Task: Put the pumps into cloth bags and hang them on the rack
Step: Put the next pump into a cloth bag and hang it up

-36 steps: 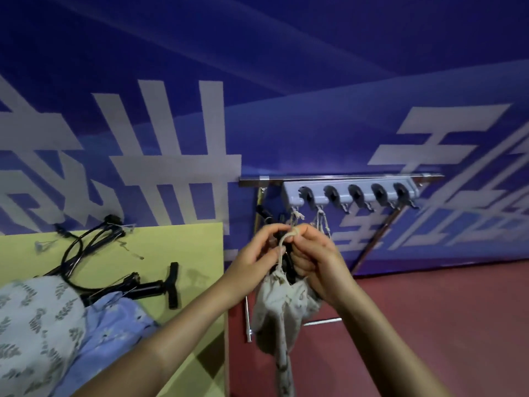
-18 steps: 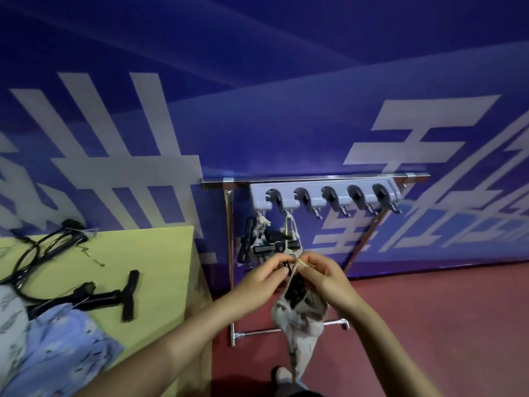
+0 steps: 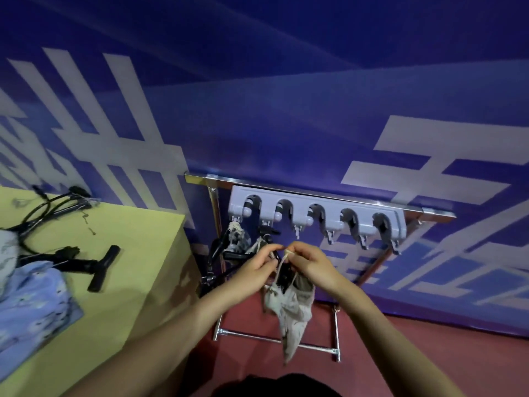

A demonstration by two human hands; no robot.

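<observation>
Now: one bag held below the rack

Both hands pinch the drawstring of one pale bag [image 3: 289, 306]: left hand [image 3: 253, 270] and right hand [image 3: 310, 263] meet just under the rack [image 3: 317, 217], which shows five clips. A dark pump part pokes from the bag's mouth. Two bags already hang at the rack's left end. One black pump [image 3: 86, 265] lies on the yellow worktop [image 3: 123, 296] beside two folded cloths. Behind stands a blue wall; the floor is red.
</observation>
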